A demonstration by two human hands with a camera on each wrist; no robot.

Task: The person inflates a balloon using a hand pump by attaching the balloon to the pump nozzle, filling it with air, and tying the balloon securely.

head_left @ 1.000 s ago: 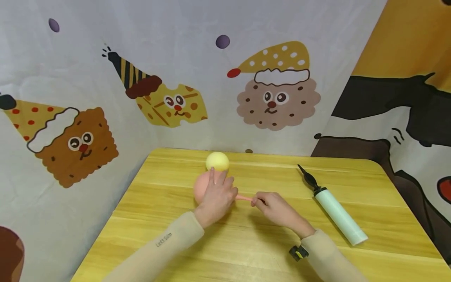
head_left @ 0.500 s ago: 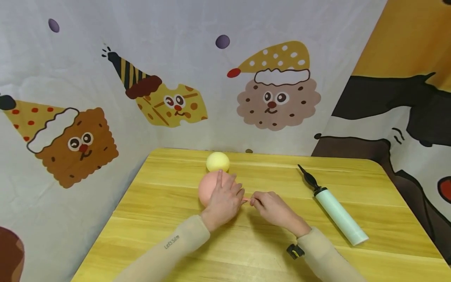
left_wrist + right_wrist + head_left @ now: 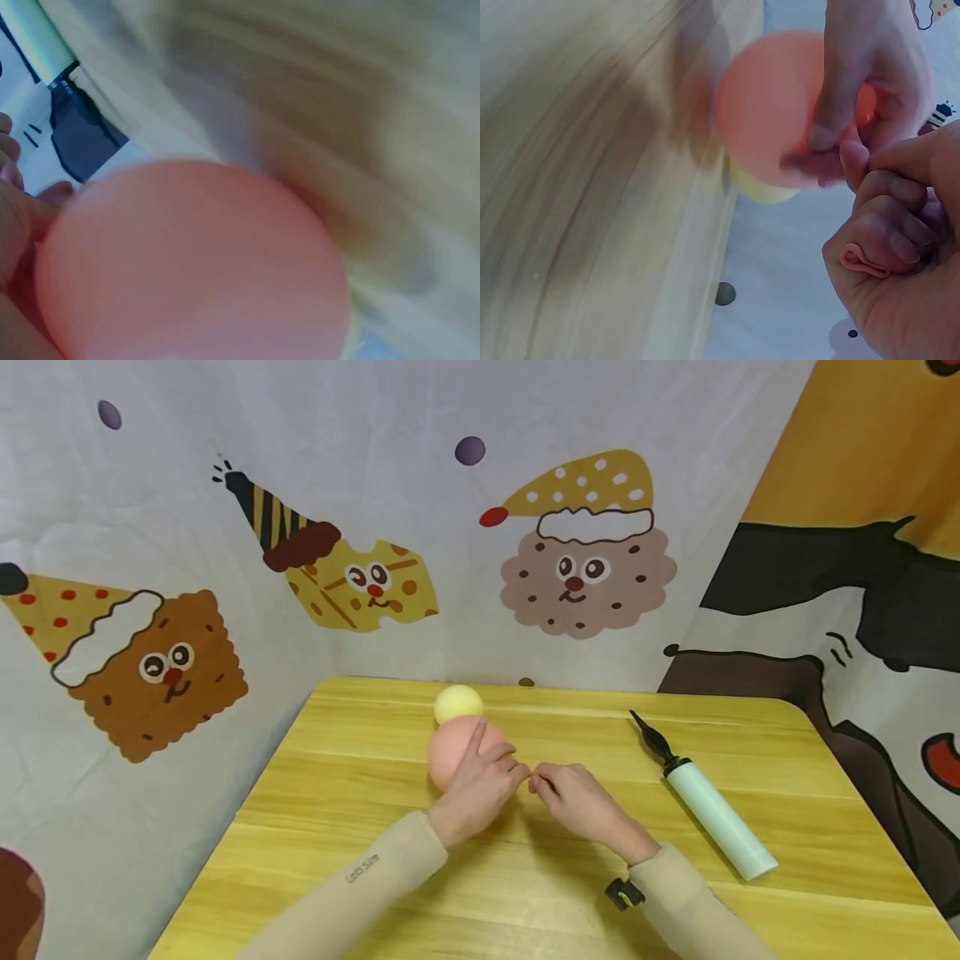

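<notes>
An inflated pink balloon is at the middle of the table, below my left hand. In the right wrist view that hand's thumb and finger pinch the neck, and the round body bulges behind them. My right hand is close beside it, fingers curled round the tail of the neck; the balloon's rolled mouth pokes out between those fingers. The left wrist view is mostly filled by the pink balloon. Just behind it sits a smaller yellow balloon, partly hidden.
A pale green hand pump with a black nozzle lies on the right side of the wooden table. A cloth backdrop with cartoon biscuits and cheese hangs along the table's far edge.
The left hand and pink balloon have shifted right, toward the right hand. The stretch of neck showing between the hands has shortened until they nearly meet. The pump stays in place.
</notes>
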